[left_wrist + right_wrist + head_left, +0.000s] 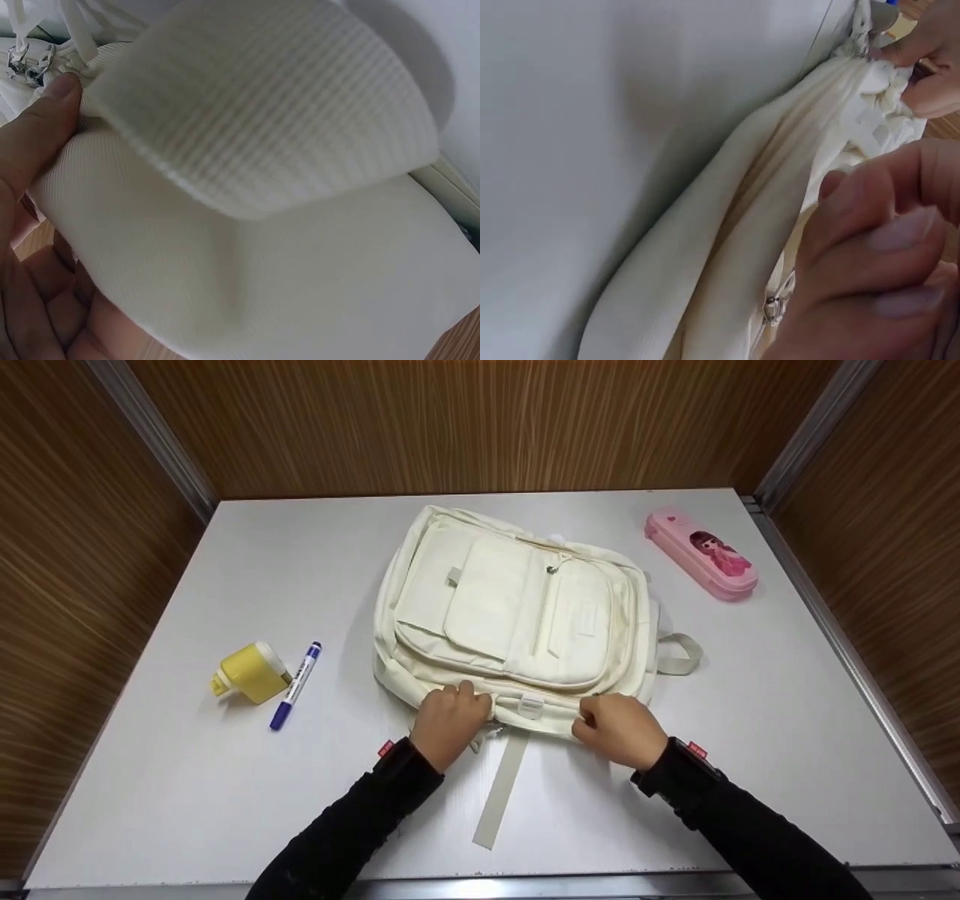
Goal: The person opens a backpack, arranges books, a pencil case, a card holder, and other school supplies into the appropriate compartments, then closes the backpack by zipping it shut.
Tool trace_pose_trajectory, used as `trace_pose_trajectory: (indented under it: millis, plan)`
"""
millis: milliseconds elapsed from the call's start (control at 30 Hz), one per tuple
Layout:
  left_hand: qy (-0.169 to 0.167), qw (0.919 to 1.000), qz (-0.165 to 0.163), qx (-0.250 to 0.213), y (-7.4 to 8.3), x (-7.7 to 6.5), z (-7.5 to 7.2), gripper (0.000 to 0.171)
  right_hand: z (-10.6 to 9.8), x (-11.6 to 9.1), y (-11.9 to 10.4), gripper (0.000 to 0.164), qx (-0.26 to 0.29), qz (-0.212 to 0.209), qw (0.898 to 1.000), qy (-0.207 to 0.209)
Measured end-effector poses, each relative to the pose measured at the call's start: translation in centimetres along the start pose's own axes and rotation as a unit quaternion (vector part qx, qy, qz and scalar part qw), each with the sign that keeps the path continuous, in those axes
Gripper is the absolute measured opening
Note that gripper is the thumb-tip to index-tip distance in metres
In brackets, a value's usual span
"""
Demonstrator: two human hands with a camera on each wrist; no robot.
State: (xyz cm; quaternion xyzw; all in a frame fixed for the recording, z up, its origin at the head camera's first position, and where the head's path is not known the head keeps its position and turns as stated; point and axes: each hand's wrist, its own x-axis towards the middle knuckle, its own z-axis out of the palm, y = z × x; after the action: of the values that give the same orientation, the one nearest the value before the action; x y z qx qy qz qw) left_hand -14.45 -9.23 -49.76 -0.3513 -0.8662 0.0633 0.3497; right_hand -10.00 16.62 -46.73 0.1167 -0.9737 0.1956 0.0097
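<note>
A cream backpack (487,600) lies on its back across the middle of the table, front pockets facing up. My left hand (451,724) grips its near edge. In the left wrist view, the thumb (49,112) presses on the fabric beside metal zipper pulls (30,66). My right hand (621,729) is at the same edge, farther right, fingers curled against the fabric; what exactly they pinch is hidden. The right wrist view shows those curled fingers (877,247) over the bag's edge, near a metal zipper pull (772,309). A white label (531,706) sits between the hands.
A yellow bottle with a white base (255,673) and a blue-and-white marker (296,686) lie at left. At the back right is a pink pencil case (701,553). A loose strap (501,795) trails toward the table's front edge. Wood-grain panels (480,427) enclose the white table.
</note>
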Motion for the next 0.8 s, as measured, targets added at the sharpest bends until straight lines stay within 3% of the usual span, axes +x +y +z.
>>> trace_pose_trajectory:
  millis: [167,367,600,800]
  plan:
    - [-0.004,1.0000,-0.004,0.000,0.2,0.1,-0.1,0.016,0.0,0.2,-0.3,0.033,0.016,-0.003,1.000,-0.006]
    - [0.004,1.0000,-0.003,0.002,0.3,0.1,0.0,0.018,-1.2,0.4,0.2,0.028,0.100,-0.011,0.995,0.010]
    - [0.027,0.9996,-0.003,0.008,0.3,0.0,0.1,0.021,-1.2,-0.2,0.7,0.031,0.029,-0.012,0.999,-0.021]
    - [0.021,0.9997,0.001,0.016,0.3,-0.2,0.3,0.023,-0.6,0.7,-0.2,0.032,0.031,-0.010,0.999,-0.020]
